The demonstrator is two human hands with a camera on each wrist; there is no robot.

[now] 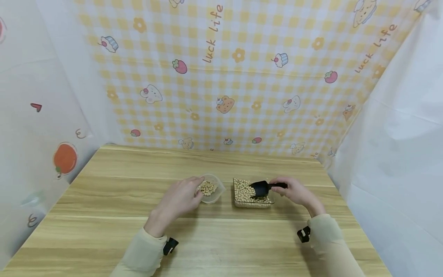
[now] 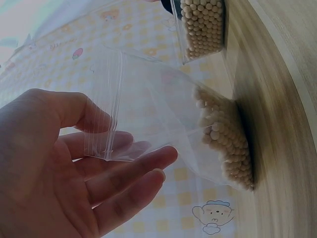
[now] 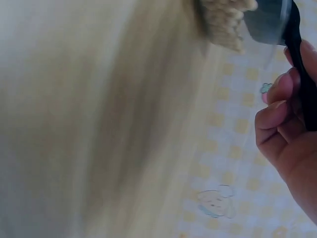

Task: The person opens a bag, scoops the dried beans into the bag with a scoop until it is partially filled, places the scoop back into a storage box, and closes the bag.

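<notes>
On the wooden table the person is scooping soybeans from one container into another, and this looks like the loading step. The right hand grips the handle of a black scoop, fingers curled round it, with the scoop's bowl lowered into the clear rectangular tray of beans just right of centre. The right wrist view shows the same fingers closed on the dark handle beside the beans, though it is blurred. The left hand holds open the mouth of a clear zip bag, which stands just left of the tray with a small heap of beans already in its bottom. In the left wrist view the thumb and fingers pinch the bag's zip edge lightly, the fingers nearly straight. Bag and tray sit near each other but apart. As a judgement, the bag holds only a modest share, so the transfer seems at an early or middle stage. The next move would call for lifting the scoop level so nothing rolls off, carrying it over the short gap, and tipping it inside the held-open mouth.
</notes>
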